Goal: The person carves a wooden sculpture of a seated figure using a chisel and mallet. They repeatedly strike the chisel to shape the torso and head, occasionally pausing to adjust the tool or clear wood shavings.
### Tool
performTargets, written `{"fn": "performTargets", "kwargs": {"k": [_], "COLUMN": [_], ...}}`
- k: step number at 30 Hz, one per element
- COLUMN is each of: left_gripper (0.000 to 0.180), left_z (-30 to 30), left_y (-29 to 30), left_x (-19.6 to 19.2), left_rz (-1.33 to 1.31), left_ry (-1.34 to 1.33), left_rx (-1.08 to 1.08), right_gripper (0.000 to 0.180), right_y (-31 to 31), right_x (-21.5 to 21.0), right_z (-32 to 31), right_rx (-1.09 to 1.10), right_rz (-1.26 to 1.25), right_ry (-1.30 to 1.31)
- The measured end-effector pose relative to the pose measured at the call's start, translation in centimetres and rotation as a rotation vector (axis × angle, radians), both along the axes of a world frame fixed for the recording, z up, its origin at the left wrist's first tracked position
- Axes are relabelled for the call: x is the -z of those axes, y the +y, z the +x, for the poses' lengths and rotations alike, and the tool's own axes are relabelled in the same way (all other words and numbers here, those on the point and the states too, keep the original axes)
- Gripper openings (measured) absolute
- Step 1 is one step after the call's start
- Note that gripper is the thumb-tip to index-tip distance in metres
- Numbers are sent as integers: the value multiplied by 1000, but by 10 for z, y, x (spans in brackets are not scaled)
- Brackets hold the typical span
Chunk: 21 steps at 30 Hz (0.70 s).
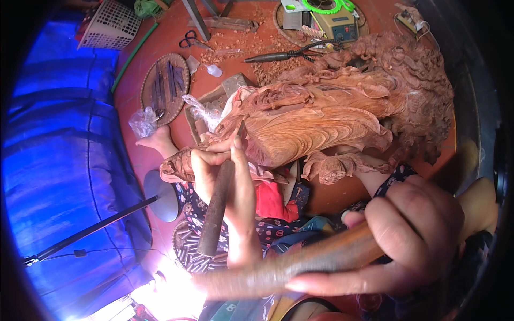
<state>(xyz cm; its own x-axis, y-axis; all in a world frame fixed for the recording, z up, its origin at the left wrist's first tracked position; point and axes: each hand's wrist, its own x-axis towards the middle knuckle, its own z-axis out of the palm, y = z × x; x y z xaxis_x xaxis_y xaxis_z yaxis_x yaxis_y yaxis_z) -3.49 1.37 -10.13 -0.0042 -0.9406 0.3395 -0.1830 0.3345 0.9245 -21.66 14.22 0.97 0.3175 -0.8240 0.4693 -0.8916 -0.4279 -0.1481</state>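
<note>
A large reddish-brown wood carving point(316, 128), cut with flowing folds and dense knotted detail at its far right end, lies across my lap. My left hand point(239, 187) is closed around a carving chisel point(217, 214); its tip points up at the carving's left part, though exact contact is hard to see. Nearer, at the lower right, my right hand point(412, 241) grips a wooden mallet point(316, 259). The mallet is blurred by motion, and its thick end reaches left, below the chisel's butt.
A round tray of chisels point(174, 83), scissors point(190, 40) and a rotary handpiece point(276, 56) lie beyond the carving among wood shavings. A basket of metal tools point(187, 243) stands by a glaring lamp point(171, 291). Blue sheeting point(59, 150) covers the left; a control box point(341, 28) sits far off.
</note>
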Motion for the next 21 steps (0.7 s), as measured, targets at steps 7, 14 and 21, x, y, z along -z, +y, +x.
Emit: {"fn": "performTargets", "kwargs": {"k": [7, 14, 21], "left_gripper": [25, 24, 26], "left_z": [-3, -6, -9], "left_y": [1, -4, -1], "left_x": [-6, -8, -4], "left_rz": [-62, -78, -33], "left_ry": [-205, -181, -99], "left_rx": [-57, 3, 4], "right_gripper": [67, 55, 34], "right_y": [10, 1, -9], "right_x": [-4, 1, 21], "right_z": [0, -16, -25], "right_rx": [124, 36, 2], "right_rz": [39, -13, -82], "right_ry": [4, 13, -121]}}
